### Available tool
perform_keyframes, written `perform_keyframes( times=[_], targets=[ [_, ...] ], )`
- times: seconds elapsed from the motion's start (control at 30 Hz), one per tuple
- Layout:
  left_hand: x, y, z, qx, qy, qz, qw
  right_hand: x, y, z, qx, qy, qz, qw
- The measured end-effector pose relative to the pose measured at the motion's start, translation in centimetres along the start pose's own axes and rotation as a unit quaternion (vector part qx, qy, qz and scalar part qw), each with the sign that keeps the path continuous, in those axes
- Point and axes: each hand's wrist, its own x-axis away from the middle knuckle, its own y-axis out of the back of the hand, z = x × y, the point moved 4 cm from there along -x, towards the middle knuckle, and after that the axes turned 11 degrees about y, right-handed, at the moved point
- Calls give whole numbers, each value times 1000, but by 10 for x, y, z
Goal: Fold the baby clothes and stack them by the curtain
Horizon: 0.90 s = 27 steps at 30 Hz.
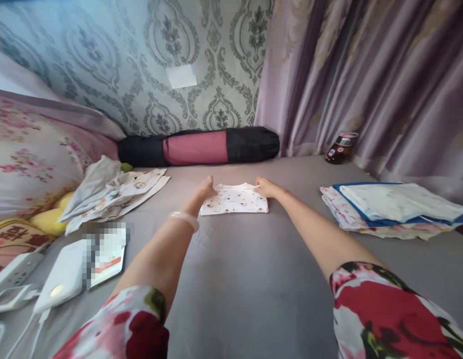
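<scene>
A small white garment (236,199) with a tiny scattered print lies folded into a rough rectangle on the grey bed sheet (249,279). At its upper left corner is my left hand (206,190), closed on the fabric with the thumb pointing up. My right hand (265,187) grips the upper right corner, fingers partly hidden behind the cloth. Between the two hands the top edge runs nearly straight, with a slight dip near the neckline. A pale bangle (185,219) circles my left wrist.
To the right lies a stack of folded cloths (395,207), with a brown bottle (339,148) behind it. Rumpled light clothes (119,197) sit at left, near a phone (108,257), a white power bank (65,274) and a power strip (18,271). A black-and-pink roll (196,148) lines the wall.
</scene>
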Motion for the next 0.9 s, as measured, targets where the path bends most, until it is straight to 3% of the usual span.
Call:
perform_keyframes(
  times=[0.17, 0.37, 0.5, 0.6, 0.7, 0.9],
  targets=[
    [18, 27, 6, 44, -55, -22, 997, 11, 20, -2, -23, 33, -55, 998],
    [37, 60, 11, 95, -132, -30, 986, 29, 56, 2, -69, 102, -54, 991],
    [51, 69, 11, 115, -141, -85, 980, 42, 69, 3, -43, 135, -117, 983],
    [66, 64, 12, 88, -155, -173, 969, 55, 64, 5, 9, 191, -199, 961],
    [86, 45, 18, 59, -199, -246, 947, 76, 47, 9, 45, 246, -247, 936],
    [136, 4, 40, 45, -295, -270, 915, 138, 11, 25, 77, 295, -237, 923]
  ],
)
